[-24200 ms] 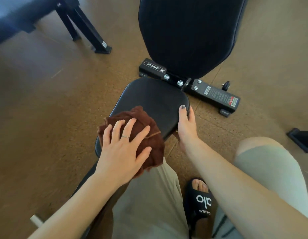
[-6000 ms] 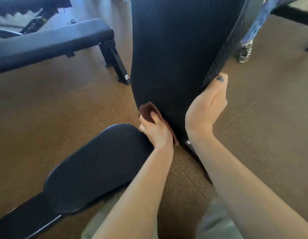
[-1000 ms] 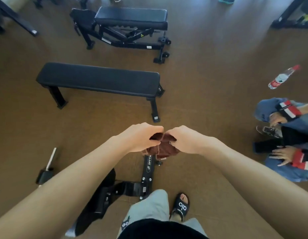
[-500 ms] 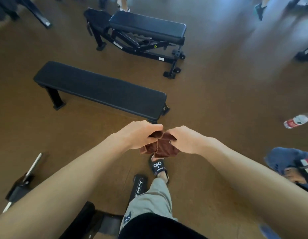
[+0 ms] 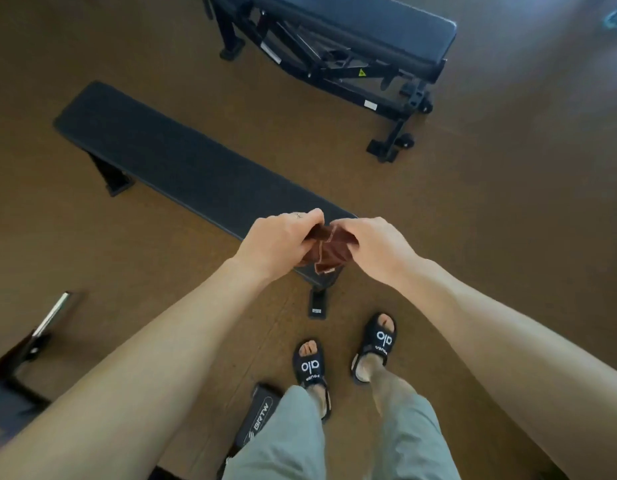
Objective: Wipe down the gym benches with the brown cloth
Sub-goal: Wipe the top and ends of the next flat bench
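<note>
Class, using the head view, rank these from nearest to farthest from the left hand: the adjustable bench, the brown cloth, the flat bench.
1. brown cloth: gripped by the left hand
2. flat bench: just beyond it
3. adjustable bench: far, top right

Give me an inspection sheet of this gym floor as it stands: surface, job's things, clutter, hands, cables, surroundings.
Surface: brown floor, bare where it shows.
Job's things: brown cloth bunched and held in the air over the near end of the flat bench; adjustable bench stands beyond it.
Clutter: metal bar on the floor at left; a labelled black base foot of other equipment near the person's sandals.
Hands: left hand and right hand both grip the cloth, fingers curled round it.
Cables: nothing seen.
Surroundings: dark equipment frame at the left edge; a blurred teal shape at the top right corner, too unclear to name.
</note>
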`<act>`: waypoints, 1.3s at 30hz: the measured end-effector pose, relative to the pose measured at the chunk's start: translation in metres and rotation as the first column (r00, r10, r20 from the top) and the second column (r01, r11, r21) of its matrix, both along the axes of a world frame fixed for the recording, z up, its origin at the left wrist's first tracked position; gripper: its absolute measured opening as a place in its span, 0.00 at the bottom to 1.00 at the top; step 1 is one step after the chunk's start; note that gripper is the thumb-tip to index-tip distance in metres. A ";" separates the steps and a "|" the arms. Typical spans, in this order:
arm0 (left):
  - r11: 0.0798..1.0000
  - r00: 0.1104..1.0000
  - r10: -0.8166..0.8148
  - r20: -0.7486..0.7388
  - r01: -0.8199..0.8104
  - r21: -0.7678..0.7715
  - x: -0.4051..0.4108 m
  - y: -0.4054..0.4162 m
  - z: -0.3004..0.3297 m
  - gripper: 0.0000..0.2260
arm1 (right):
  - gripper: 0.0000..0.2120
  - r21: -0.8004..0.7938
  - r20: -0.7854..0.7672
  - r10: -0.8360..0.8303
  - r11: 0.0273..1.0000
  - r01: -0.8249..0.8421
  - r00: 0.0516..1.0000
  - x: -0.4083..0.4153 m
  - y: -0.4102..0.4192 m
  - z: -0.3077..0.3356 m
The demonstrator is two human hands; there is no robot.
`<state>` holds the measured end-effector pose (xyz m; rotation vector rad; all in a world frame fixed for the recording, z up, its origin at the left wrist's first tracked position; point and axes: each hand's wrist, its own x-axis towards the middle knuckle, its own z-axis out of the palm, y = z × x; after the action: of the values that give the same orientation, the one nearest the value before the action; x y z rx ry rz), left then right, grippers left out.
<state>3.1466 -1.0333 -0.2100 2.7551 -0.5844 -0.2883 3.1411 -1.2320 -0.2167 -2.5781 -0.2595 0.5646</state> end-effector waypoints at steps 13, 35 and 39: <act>0.975 0.966 0.220 -0.136 -0.217 0.041 0.013 0.006 -0.318 0.21 | 0.30 -0.154 -0.004 0.231 0.961 -0.228 0.973 0.036 -0.011 -0.313; 0.755 0.745 0.631 0.214 -0.527 -0.390 0.088 0.009 -0.456 0.13 | 0.31 -0.277 0.390 0.097 0.961 0.016 0.916 0.108 0.028 -0.435; 0.742 0.728 0.648 0.224 -0.536 -0.403 0.087 0.010 -0.459 0.13 | 0.28 -0.310 0.363 0.003 0.943 0.118 0.932 0.144 0.030 -0.434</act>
<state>3.2335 -1.0236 -0.6688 2.5097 0.2153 0.4292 3.2849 -1.2020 -0.6511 -2.9965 -0.2236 0.1099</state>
